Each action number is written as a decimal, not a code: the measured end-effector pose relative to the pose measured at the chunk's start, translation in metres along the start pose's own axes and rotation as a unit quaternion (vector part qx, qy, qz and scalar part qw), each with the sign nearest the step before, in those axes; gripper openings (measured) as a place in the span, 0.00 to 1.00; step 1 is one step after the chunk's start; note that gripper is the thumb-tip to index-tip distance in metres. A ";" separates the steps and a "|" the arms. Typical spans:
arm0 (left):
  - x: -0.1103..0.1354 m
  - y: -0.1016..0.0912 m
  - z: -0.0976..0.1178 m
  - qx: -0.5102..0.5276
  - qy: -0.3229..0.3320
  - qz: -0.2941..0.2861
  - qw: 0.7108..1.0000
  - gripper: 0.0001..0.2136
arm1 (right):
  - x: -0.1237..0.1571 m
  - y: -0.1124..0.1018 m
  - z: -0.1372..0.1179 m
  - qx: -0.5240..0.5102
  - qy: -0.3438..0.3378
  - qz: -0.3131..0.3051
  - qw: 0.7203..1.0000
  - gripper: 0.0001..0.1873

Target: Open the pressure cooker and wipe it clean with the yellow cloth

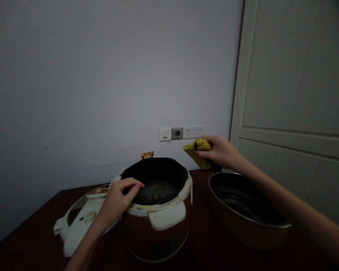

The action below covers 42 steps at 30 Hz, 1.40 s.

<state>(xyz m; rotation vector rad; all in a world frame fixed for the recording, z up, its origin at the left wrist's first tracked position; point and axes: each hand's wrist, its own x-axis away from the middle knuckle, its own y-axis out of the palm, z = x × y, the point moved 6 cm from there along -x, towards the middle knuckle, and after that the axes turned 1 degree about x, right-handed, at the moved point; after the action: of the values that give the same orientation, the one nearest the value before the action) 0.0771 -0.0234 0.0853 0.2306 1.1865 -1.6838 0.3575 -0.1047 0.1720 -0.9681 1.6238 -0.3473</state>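
An electric pressure cooker point(156, 233) with a white rim and brown body stands without its lid, its dark inside showing. My left hand point(121, 195) is at the cooker's left rim, thumb and fingers drawn together over the opening. Whether anything is between those fingertips, or whether they touch the rim, I cannot make out. My right hand point(219, 150) is closed on a folded yellow cloth point(199, 152), held up to the right of the cooker. Below that hand sits a wide pot point(248, 229) with a dark inside and a shiny rim.
The white cooker lid point(86, 218) lies left of the cooker on the dark red table point(53, 205). A small brown-and-white object point(147, 154) shows behind the cooker. Wall sockets point(192, 132) are at the back, with a white door point(296, 94) to the right.
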 end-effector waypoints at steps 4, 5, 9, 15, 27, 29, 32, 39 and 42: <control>0.001 0.000 -0.002 -0.002 -0.001 0.003 1.000 0.11 | -0.062 0.039 0.044 0.006 0.004 -0.035 0.999 0.09; 0.001 0.000 -0.002 -0.004 0.000 0.004 1.000 0.11 | -0.075 0.054 0.054 0.004 0.010 -0.057 0.998 0.08; 0.000 0.001 -0.002 -0.018 0.008 0.003 1.000 0.12 | -0.112 0.115 0.080 -0.006 0.016 -0.124 0.992 0.05; 0.001 0.002 -0.002 -0.022 0.015 0.006 1.000 0.11 | -0.141 0.189 0.066 -0.057 -0.026 -0.183 0.981 0.09; 0.001 0.001 -0.001 -0.029 0.028 0.015 0.999 0.11 | -0.118 0.208 0.049 -0.108 -0.056 -0.251 0.960 0.09; 0.001 0.002 -0.001 -0.030 0.031 0.014 0.999 0.11 | -0.110 0.198 0.053 -0.101 -0.045 -0.229 0.967 0.10; 0.001 0.001 0.000 -0.032 0.031 0.016 0.999 0.11 | -0.099 0.184 0.059 -0.087 -0.029 -0.198 0.976 0.10; 0.001 0.000 -0.002 -0.027 0.029 0.027 0.999 0.11 | -0.065 0.149 0.067 -0.048 0.011 -0.159 0.986 0.10; 0.001 0.000 -0.003 -0.025 0.023 0.026 0.999 0.11 | -0.042 0.135 0.065 -0.059 0.018 -0.177 0.982 0.11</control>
<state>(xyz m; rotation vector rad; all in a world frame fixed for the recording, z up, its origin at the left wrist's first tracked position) 0.0756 -0.0215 0.0826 0.2675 1.2456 -1.6095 0.3629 0.0269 0.0892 -1.3521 1.5146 -0.5156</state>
